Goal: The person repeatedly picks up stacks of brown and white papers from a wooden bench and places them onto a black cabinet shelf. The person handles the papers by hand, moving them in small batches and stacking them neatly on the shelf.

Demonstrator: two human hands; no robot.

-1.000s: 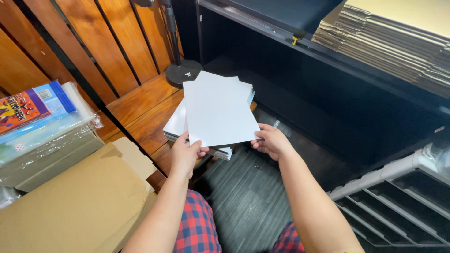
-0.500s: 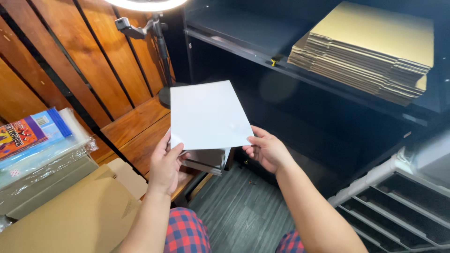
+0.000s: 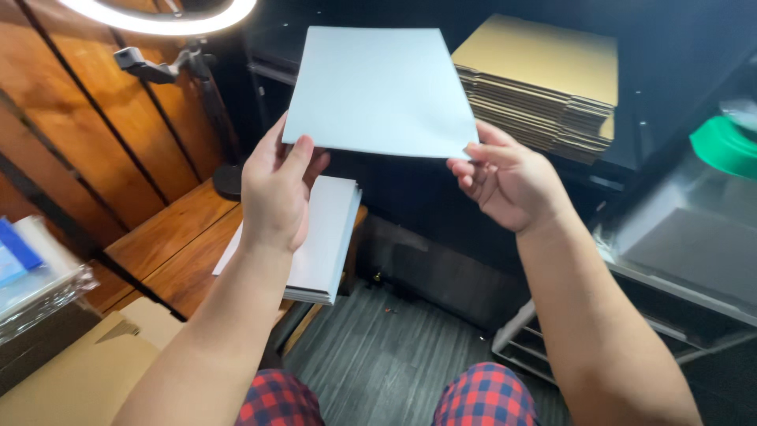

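Note:
A flat white sheet of card (image 3: 378, 91) is held up in front of me, level with a dark shelf. My left hand (image 3: 276, 189) pinches its lower left corner, thumb on top. My right hand (image 3: 505, 177) grips its lower right corner between thumb and fingers. Below the left hand, a stack of the same white sheets (image 3: 323, 237) lies on a low wooden bench (image 3: 169, 244).
A pile of flat brown cardboard (image 3: 544, 79) rests on the dark shelf at the upper right. A ring light on a stand (image 3: 158, 16) sits at the upper left. A brown box (image 3: 71, 379) is at the lower left, a grey rack (image 3: 678, 260) and green lid (image 3: 725, 146) at the right.
Both hands have lifted the white sheet up off the stack and away from the bench, to shelf height. The camera has tilted upward with it.

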